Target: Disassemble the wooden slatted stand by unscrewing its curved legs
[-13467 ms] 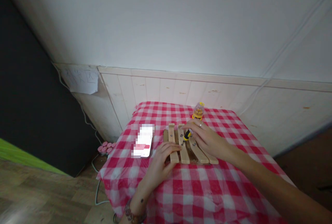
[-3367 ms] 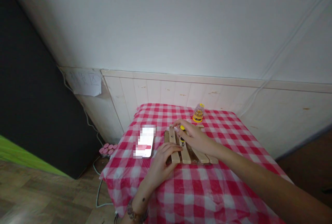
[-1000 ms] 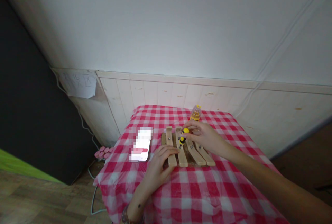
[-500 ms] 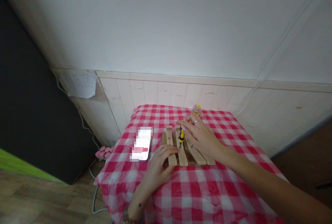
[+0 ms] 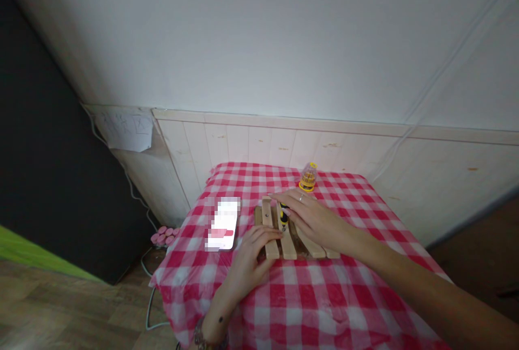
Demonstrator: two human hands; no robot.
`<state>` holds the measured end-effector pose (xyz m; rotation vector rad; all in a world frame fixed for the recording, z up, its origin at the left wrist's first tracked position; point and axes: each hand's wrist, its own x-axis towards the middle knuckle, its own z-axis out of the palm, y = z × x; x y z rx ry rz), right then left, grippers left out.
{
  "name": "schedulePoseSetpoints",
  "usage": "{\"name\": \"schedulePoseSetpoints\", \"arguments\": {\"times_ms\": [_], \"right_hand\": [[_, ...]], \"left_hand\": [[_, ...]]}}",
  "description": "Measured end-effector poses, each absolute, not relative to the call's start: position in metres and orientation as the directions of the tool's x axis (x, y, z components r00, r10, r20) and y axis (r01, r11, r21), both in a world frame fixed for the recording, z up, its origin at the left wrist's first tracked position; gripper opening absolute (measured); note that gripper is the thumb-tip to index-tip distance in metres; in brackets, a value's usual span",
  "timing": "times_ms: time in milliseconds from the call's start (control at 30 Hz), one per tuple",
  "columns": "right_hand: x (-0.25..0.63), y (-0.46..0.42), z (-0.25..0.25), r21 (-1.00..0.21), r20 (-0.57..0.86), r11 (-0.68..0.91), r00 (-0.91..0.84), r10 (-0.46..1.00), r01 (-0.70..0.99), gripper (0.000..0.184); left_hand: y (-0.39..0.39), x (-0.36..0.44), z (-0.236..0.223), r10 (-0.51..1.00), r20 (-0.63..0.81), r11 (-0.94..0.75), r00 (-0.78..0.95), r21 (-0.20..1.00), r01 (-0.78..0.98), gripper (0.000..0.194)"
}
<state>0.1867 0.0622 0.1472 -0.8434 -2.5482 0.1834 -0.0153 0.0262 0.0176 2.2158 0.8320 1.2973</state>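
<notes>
A wooden rack of pale slats (image 5: 289, 247) on a brown base lies on the checked cloth. My left hand (image 5: 251, 252) grips its near left side, with the fingers across the slats and the thumb at the front edge. In my right hand (image 5: 312, 215) is a small yellow and black screwdriver (image 5: 284, 216), held upright with its tip at a screw in a middle slat. The right fingers and palm are over the top of the handle. The right hand hides part of the slats at the right.
A phone (image 5: 225, 225) with a lit screen lies left of the rack. Behind the right hand stands a clear bit case (image 5: 308, 178) with a yellow base. The red and white tablecloth (image 5: 308, 306) reaches the panelled wall (image 5: 259, 142). Pink round objects (image 5: 164, 235) are at the left.
My right hand has shifted over the screwdriver, its fingers now flatter across the handle top. More of the bit case shows. My left hand stays on the rack.
</notes>
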Motion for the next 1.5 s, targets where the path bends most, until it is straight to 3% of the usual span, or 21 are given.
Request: {"name": "schedulePoseSetpoints", "arguments": {"times_ms": [133,267,400,533,633,800,900,1200,1367,1500], "right_hand": [[0.185,0.055,0.147,-0.344,0.359,0.781,-0.696,0.622,0.521,0.033],[0.180,0.055,0.140,-0.368,0.365,0.714,-0.614,0.700,0.595,0.013],[0.177,0.064,0.134,-0.483,0.401,0.675,-0.544,0.737,0.558,0.034],[0.177,0.067,0.137,-0.559,0.377,0.670,-0.570,0.730,0.488,0.043],[0.177,0.063,0.142,-0.488,0.346,0.671,-0.581,0.736,0.559,0.045],[0.175,0.061,0.148,-0.168,0.374,0.653,-0.565,0.736,0.739,0.045],[0.178,0.063,0.148,-0.131,0.374,0.694,-0.613,0.696,0.708,0.043],[0.192,0.063,0.146,-0.371,0.402,0.737,-0.618,0.676,0.565,0.036],[0.195,0.068,0.141,-0.698,0.390,0.580,-0.456,0.800,0.421,0.023],[0.193,0.070,0.137,-0.862,0.284,0.442,-0.485,0.827,0.248,0.023]], "left_hand": [[0.026,-0.015,0.016,0.693,0.617,-0.718,0.373,0.636,0.282,0.036],[0.026,-0.015,0.015,0.687,0.628,-0.725,0.364,0.626,0.288,0.034],[0.027,-0.016,0.016,0.685,0.622,-0.726,0.379,0.627,0.283,0.035],[0.027,-0.015,0.016,0.690,0.618,-0.720,0.377,0.638,0.273,0.036],[0.027,-0.015,0.016,0.693,0.615,-0.717,0.375,0.641,0.273,0.036],[0.026,-0.015,0.016,0.694,0.616,-0.717,0.373,0.641,0.274,0.034],[0.026,-0.015,0.016,0.703,0.605,-0.707,0.373,0.650,0.278,0.034],[0.026,-0.015,0.017,0.704,0.606,-0.707,0.371,0.649,0.281,0.035],[0.025,-0.016,0.018,0.705,0.598,-0.705,0.381,0.648,0.287,0.034],[0.026,-0.016,0.017,0.697,0.608,-0.712,0.380,0.645,0.276,0.034]]}}
